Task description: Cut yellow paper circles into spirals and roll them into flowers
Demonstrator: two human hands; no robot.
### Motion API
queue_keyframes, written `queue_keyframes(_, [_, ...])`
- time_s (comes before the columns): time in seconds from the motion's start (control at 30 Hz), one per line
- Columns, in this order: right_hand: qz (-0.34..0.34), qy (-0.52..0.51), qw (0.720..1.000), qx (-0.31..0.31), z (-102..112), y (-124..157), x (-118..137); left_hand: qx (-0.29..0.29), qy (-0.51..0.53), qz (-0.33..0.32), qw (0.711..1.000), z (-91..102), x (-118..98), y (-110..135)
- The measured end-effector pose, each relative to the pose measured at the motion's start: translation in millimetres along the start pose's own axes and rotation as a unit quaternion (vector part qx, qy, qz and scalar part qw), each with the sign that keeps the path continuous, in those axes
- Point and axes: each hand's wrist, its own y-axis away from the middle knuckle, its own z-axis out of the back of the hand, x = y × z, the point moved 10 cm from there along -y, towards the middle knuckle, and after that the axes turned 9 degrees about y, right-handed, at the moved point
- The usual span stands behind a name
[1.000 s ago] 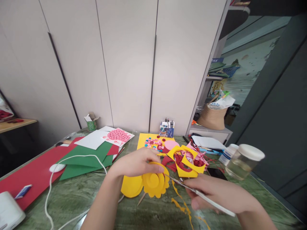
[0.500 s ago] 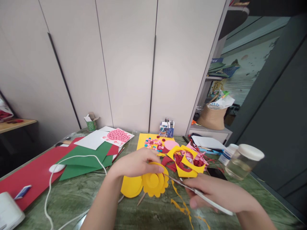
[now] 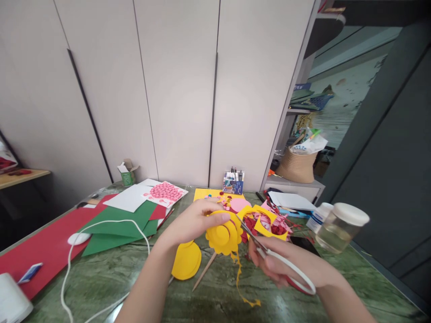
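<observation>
The left hand (image 3: pixel 197 220) grips the yellow paper flower (image 3: pixel 224 235); the right hand (image 3: pixel 283 267) holds scissors (image 3: pixel 269 253) at its edge.

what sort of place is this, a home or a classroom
Probably a home craft corner: a table littered with coloured paper sheets, a pen box by the cupboard doors, and the left hand holding a yellow paper flower while the right hand holds scissors.

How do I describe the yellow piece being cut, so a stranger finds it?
Over the green marble table, the left hand holds up a yellow paper flower against white-handled scissors. Unlike the plain yellow paper disc lying below it, it has a scalloped edge and a dangling cut strip.
</observation>
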Motion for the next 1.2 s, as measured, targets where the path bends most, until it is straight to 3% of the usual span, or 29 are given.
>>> queue_keyframes(0.1, [0.050, -0.039, 0.998, 0.003, -1.7, -4.7, 12.1, -0.047, 0.008, -0.022, 0.999, 3.7, -5.3, -3.6])
queue_keyframes(0.3, [0.085, -0.072, 0.994, -0.004, -0.1, -8.8, 18.3, -0.112, 0.062, -0.034, 0.991, 7.9, -4.9, -6.5])
queue_keyframes(0.57, [0.109, -0.084, 0.990, 0.011, -2.0, -8.8, 19.1, -0.121, 0.123, -0.026, 0.985, -1.6, 6.2, -11.8])
queue_keyframes(0.8, [0.117, -0.090, 0.988, -0.042, 2.6, -9.3, 12.3, -0.129, 0.131, -0.040, 0.982, -9.9, 7.2, -12.8])
queue_keyframes(1.2, [0.129, -0.070, 0.985, -0.093, 10.1, -10.6, 6.7, -0.145, 0.155, -0.036, 0.977, -8.4, 10.0, -13.4])
